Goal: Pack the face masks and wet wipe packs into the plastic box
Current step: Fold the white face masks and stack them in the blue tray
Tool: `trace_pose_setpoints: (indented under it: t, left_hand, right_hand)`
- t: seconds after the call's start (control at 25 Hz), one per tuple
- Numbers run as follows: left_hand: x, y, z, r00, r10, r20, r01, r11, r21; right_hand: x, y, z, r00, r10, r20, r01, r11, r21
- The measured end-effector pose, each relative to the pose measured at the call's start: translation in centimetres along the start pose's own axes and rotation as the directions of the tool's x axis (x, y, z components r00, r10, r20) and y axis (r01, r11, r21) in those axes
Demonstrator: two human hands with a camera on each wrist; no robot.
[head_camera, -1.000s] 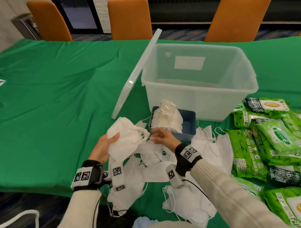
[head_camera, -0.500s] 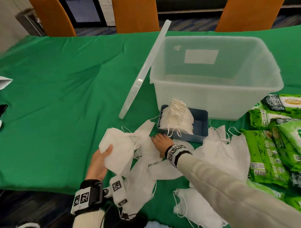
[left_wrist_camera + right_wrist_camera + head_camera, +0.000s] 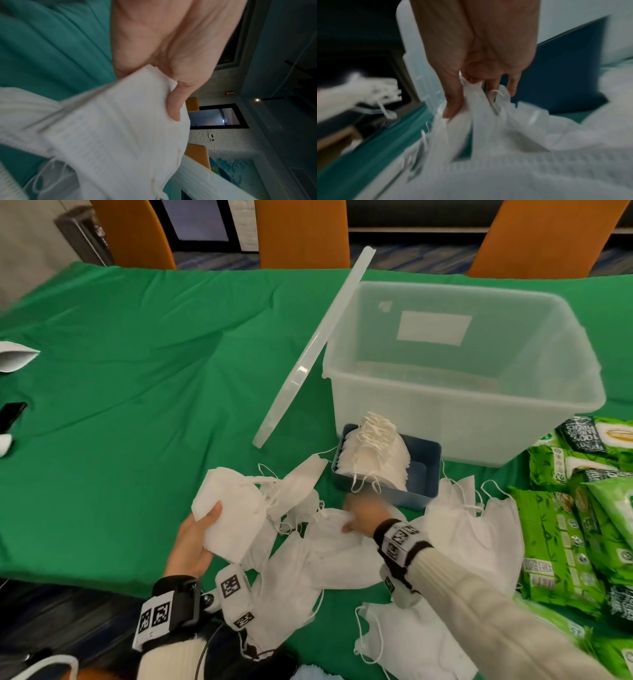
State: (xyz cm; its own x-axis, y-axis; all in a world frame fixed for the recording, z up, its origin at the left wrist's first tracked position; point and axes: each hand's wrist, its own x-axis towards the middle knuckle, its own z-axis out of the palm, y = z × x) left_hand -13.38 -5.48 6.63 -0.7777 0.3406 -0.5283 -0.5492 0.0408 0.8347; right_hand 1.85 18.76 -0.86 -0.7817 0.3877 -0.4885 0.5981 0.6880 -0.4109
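Face masks (image 3: 329,546) lie loose on the green tablecloth (image 3: 144,392) before the empty plastic box (image 3: 459,378), with more stacked in a blue tray (image 3: 421,474). Gathering step: the left hand (image 3: 191,539) clasps a collected stack of masks (image 3: 236,518), thumb on top, while the right hand (image 3: 363,513) pinches another mask from the pile. Next, presumably, that mask must be lifted free of tangled ear loops and added to the stack.

White face masks (image 3: 346,556) lie heaped before the clear, open plastic box (image 3: 459,378); green wet wipe packs (image 3: 582,508) are piled beside it.
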Motion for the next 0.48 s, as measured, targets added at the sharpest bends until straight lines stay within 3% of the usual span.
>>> trace_pose_setpoints:
  t: [0.12,0.24,0.36,0.48]
  left_hand:
    - [-0.4,-0.7,1.9,0.998,-0.038,0.056,0.037,0.999,0.008]
    - [-1.1,-1.8,4.5,0.992,-0.071,0.101,0.069,0.997,0.023]
    - [-2.1,-3.5,6.7,0.986,-0.107,0.132,0.104,0.994,0.028]
    - [-2.9,-4.9,8.3,0.983,-0.107,0.146,0.106,0.994,0.014]
  right_hand:
    - [-4.2,3.5,-1.3,0.990,0.073,-0.122,-0.020,0.922,0.387]
    - [-8.5,6.5,-1.8,0.956,0.177,-0.234,0.022,0.752,0.659]
    - [-11.9,7.5,-1.9,0.938,0.258,-0.233,0.100,0.443,0.891]
    - [-13.5,7.8,-1.4,0.903,0.323,-0.284,0.269,0.092,0.959]
